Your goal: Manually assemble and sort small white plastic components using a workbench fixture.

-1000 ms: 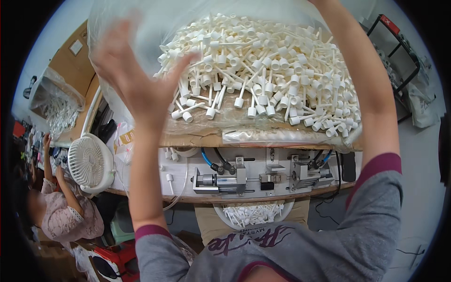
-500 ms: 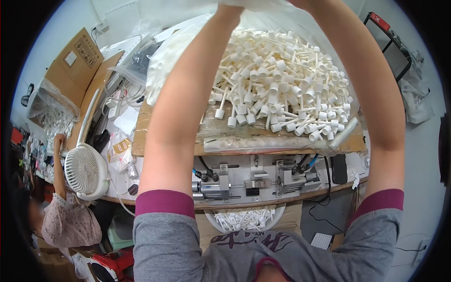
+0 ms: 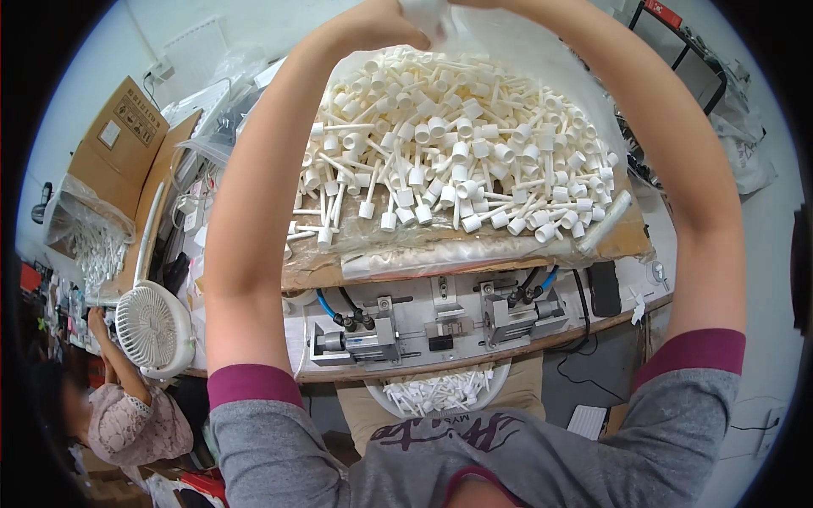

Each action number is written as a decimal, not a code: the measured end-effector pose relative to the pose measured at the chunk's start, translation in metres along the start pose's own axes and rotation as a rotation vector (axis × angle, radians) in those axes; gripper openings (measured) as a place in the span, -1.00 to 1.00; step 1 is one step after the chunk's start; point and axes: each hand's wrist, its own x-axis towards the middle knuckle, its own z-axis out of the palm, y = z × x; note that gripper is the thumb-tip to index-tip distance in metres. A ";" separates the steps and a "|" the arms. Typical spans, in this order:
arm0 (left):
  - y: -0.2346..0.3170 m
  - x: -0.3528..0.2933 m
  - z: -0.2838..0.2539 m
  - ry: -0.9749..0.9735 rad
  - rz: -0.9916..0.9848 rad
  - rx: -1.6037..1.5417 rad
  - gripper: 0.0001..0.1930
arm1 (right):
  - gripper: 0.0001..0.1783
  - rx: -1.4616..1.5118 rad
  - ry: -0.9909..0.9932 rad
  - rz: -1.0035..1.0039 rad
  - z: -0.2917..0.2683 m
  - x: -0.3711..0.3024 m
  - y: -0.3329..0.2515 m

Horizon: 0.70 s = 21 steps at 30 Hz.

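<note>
Both my arms reach far forward over a large heap of white plastic sticks with cup-shaped ends (image 3: 474, 152). The heap lies in a clear plastic bag (image 3: 584, 93) on a flat brown cardboard surface (image 3: 322, 275). At the top edge, my left hand (image 3: 385, 24) is closed on a bunched part of the bag. Only a sliver of my right hand (image 3: 476, 3) shows beside the bunched plastic, its fingers cut off by the picture's edge. Several of the sticks lie loose at the heap's front left.
Below the cardboard sits a metal fixture with two cylinders (image 3: 360, 339) and blue and black hoses. A white basin (image 3: 504, 385) of small white pieces is near my lap. A white fan (image 3: 152, 326), an open carton (image 3: 118, 140) and a co-worker (image 3: 140, 419) are at left; a dark phone (image 3: 604, 288) at right.
My left arm has swung left and its hand has come into view, gripping bunched plastic. More of the heap's left side shows. The co-worker's hand has moved down from the carton.
</note>
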 end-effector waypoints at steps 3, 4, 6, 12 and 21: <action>0.013 0.000 0.019 0.553 0.247 0.000 -0.36 | -0.58 0.486 -0.174 0.290 -0.020 0.001 0.022; 0.021 0.009 0.036 0.706 0.256 0.005 -0.30 | -0.55 0.659 -0.218 0.306 -0.024 0.006 0.025; 0.012 0.013 0.050 0.854 0.265 -0.077 -0.29 | -0.43 1.040 -0.055 0.284 -0.046 -0.012 -0.015; 0.002 0.056 0.062 0.674 0.125 -0.303 -0.22 | 0.00 0.924 0.015 -0.065 -0.057 -0.054 -0.003; -0.053 0.064 0.045 0.095 -0.163 -0.281 -0.12 | -0.70 -0.275 0.604 -0.563 0.022 -0.044 0.016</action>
